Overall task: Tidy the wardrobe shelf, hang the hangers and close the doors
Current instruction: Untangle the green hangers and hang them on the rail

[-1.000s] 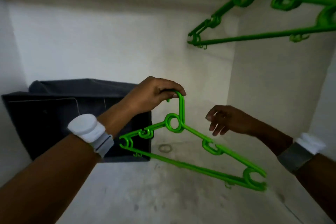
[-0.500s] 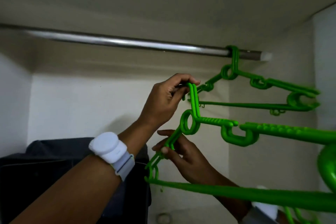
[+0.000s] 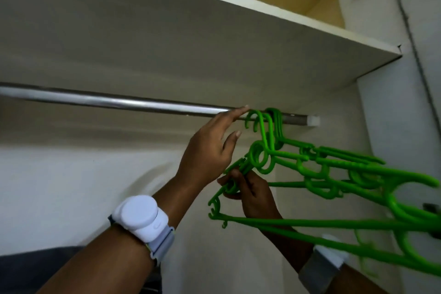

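Note:
A metal rail (image 3: 124,102) runs across the wardrobe under a shelf board (image 3: 214,38). Green plastic hangers (image 3: 331,164) cluster at the rail's right end, their hooks (image 3: 260,119) over it. My left hand (image 3: 212,148) is raised beside the hooks with fingers spread, the fingertips touching the rail and holding nothing. Lower down, my right hand (image 3: 250,191) grips the left shoulder of the nearest green hanger (image 3: 286,222), whose bottom bar stretches toward the lower right.
The wardrobe's white right side wall (image 3: 393,126) stands close behind the hangers. A dark fabric box (image 3: 35,267) sits at the lower left. White wrist bands are on both arms.
The view has tilted up. The hanger I carried has risen to the rail and its hook now sits by the others. My left hand has let go of the hook and opened.

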